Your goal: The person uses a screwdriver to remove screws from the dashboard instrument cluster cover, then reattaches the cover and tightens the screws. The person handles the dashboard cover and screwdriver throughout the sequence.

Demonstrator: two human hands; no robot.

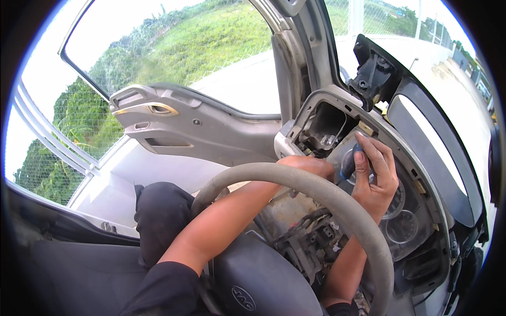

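My right hand (378, 181) is closed on a screwdriver (348, 166) with a blue and dark handle, in front of the instrument cluster (402, 226). The tool's tip does not show clearly. My left hand (312, 165) reaches past the steering wheel rim (337, 192) to the dashboard beside the cluster's left edge. Its fingers are mostly hidden, so I cannot see what they touch. Just above it, an air duct opening (328, 124) gapes in the bare dashboard frame (305, 113).
Below the wheel rim, brackets and wiring (311, 242) lie exposed. The wheel's dark centre pad (263, 279) is close to my arms. At left the grey door (211, 129) stands open. A black trim piece (435, 152) lies along the dashboard top, near the windscreen.
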